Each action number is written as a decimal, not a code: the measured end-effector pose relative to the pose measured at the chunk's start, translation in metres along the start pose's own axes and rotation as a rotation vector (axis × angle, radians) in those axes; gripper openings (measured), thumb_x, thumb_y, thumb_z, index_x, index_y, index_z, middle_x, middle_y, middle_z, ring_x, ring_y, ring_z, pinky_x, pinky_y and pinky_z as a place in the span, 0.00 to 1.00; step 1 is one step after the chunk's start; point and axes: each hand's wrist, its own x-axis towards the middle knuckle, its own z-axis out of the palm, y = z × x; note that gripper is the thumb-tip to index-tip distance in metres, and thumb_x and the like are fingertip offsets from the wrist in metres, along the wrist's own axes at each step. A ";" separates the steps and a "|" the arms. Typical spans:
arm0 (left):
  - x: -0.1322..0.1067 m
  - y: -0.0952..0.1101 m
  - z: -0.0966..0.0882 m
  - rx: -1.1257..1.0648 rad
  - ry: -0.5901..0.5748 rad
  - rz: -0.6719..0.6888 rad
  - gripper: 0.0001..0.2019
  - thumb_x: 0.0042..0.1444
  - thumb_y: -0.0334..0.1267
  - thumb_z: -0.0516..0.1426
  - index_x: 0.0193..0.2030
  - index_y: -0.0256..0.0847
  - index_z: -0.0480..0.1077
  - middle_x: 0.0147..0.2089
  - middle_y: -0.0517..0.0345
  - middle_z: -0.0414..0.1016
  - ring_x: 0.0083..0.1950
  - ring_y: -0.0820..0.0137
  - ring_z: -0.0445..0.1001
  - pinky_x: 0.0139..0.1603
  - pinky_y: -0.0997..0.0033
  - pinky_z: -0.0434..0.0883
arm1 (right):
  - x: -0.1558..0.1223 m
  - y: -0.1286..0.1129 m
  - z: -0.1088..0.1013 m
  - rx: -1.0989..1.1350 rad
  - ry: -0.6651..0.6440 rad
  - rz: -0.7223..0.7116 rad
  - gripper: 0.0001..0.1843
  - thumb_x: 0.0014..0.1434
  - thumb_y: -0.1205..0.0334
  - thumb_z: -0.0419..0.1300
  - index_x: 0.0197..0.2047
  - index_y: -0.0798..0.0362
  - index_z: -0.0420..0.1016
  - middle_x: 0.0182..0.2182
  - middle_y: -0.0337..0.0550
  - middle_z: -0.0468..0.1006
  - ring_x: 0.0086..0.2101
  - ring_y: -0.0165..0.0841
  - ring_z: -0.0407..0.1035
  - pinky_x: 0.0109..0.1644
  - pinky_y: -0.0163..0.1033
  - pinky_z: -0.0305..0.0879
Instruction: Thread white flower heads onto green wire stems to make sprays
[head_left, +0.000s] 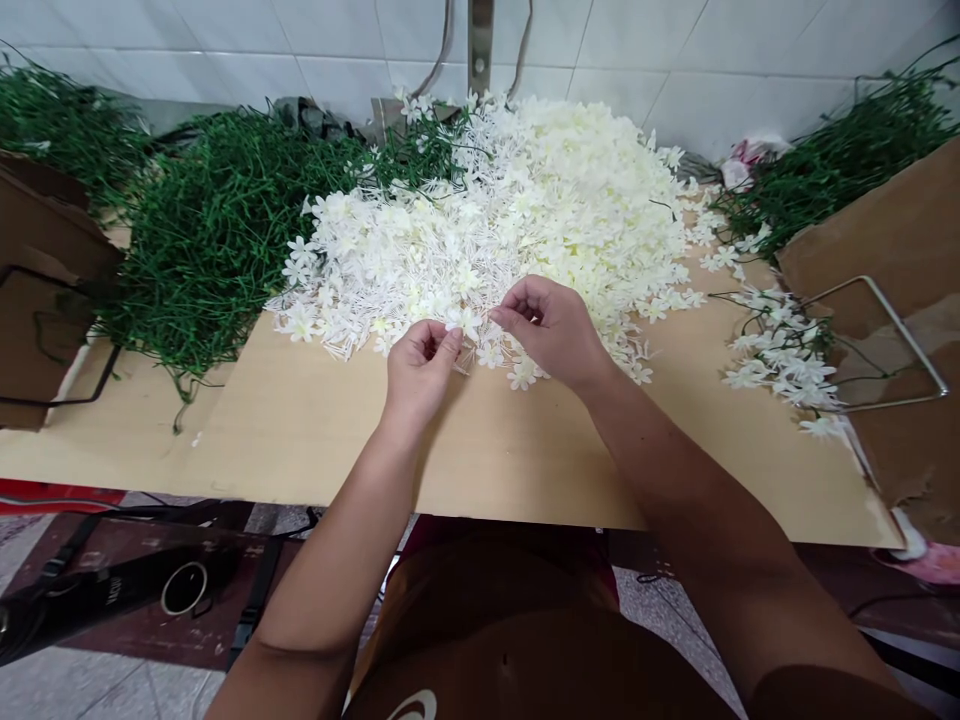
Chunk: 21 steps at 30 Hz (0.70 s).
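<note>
Two hands, left hand (421,365) and right hand (551,325), each pinching one small white plastic flower (466,322) beside one heaped pile of cream artificial blossoms (525,210) on one tan worktop (300,420).

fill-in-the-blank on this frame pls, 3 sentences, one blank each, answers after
1. Both hands, left hand and right hand, pinch a small white ____ at the near edge of the flower pile.
2. The heap of stems to the left of the pile is ____ in colour.
3. Everything lies on a tan ____ with a tiled wall behind it.

Answers: flower; green; table
</note>
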 end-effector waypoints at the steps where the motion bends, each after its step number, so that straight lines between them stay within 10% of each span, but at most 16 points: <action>1: -0.001 0.000 0.001 0.028 0.006 0.004 0.18 0.49 0.52 0.64 0.26 0.42 0.64 0.23 0.64 0.65 0.26 0.75 0.62 0.28 0.73 0.62 | -0.002 -0.001 0.001 -0.006 0.040 -0.021 0.11 0.56 0.60 0.63 0.26 0.51 0.66 0.21 0.33 0.67 0.23 0.26 0.57 0.28 0.36 0.55; 13: -0.007 -0.002 0.006 0.322 -0.034 0.215 0.12 0.55 0.45 0.59 0.27 0.42 0.65 0.26 0.61 0.68 0.30 0.72 0.65 0.32 0.70 0.62 | -0.012 0.012 0.016 -0.512 0.178 -0.448 0.11 0.66 0.62 0.51 0.30 0.49 0.64 0.28 0.44 0.71 0.32 0.35 0.64 0.36 0.42 0.62; 21: -0.008 0.001 0.007 0.268 -0.073 0.123 0.13 0.53 0.48 0.59 0.27 0.42 0.66 0.28 0.60 0.69 0.29 0.72 0.67 0.32 0.71 0.65 | -0.025 0.013 0.013 -0.224 0.129 -0.355 0.05 0.62 0.65 0.55 0.33 0.50 0.65 0.35 0.43 0.73 0.35 0.32 0.68 0.37 0.39 0.69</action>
